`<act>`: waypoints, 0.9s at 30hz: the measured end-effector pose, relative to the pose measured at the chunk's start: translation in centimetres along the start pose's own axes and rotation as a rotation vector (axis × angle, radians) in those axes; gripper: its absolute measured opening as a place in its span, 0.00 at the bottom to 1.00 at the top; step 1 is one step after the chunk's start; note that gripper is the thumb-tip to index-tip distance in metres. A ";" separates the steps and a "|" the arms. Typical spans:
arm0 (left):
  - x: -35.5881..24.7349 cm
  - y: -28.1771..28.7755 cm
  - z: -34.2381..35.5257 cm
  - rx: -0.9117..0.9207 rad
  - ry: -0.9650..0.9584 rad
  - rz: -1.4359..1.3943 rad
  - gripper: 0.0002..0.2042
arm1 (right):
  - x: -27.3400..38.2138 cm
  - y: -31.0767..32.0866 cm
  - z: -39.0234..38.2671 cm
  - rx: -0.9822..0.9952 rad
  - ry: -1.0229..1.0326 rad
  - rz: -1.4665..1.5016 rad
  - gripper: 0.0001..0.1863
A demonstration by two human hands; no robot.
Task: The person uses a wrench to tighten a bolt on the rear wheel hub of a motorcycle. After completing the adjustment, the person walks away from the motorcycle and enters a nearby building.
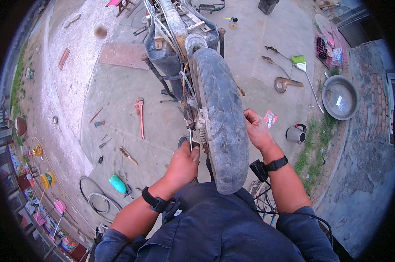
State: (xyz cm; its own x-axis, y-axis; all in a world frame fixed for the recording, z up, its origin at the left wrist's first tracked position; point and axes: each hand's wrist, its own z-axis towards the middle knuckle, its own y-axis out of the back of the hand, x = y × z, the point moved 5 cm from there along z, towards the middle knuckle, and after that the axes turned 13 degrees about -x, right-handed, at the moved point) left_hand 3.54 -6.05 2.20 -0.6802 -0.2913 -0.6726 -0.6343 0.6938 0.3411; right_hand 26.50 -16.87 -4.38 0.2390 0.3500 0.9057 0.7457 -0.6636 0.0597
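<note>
A worn, dusty tyre (225, 109) on the wheel of a two-wheeled vehicle stands upright in front of me, between my hands. On the wheel's left side, my left hand (183, 163) is closed round a slim silver metal hand tool (191, 139). The tool's upper end meets the grimy parts beside a coil spring (202, 133); its exact kind is unclear. My right hand (257, 129) is at the tyre's right side, fingers curled toward the wheel. Whatever those fingertips grip is too small or hidden to make out. The stripped frame (175, 30) extends away from me beyond the wheel.
On the concrete at left lie a red pipe wrench (139, 118), a brush (128, 156), a green bottle (118, 184) and a coiled hose (97, 201). At right are a curved metal part (289, 84), a mug (296, 134), a broom (299, 62) and a round basin (339, 97).
</note>
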 end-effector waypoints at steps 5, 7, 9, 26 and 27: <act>0.3 0.2 0.5 -0.036 -0.094 0.058 0.13 | 0.2 0.1 0.1 0.005 0.012 -0.018 0.11; 1.3 0.1 1.1 -0.186 -0.418 0.194 0.11 | 0.4 -0.1 0.0 -0.001 0.006 -0.016 0.11; 2.1 -0.4 1.5 -0.188 -0.399 0.158 0.11 | 0.3 -0.1 -0.2 0.005 0.010 -0.016 0.10; 2.6 -1.9 2.6 -0.357 -0.447 0.305 0.09 | 0.6 0.1 -0.1 -0.045 0.010 -0.116 0.11; 3.2 -2.1 2.9 -0.376 -0.474 0.299 0.09 | 0.5 0.1 -0.2 -0.050 0.007 -0.101 0.11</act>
State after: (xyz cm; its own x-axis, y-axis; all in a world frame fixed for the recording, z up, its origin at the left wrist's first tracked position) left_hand 3.80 -6.49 -2.57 -0.6662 0.2574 -0.7000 -0.5870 0.3979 0.7050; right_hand 26.56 -16.83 -3.81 0.1599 0.4126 0.8968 0.7335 -0.6576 0.1718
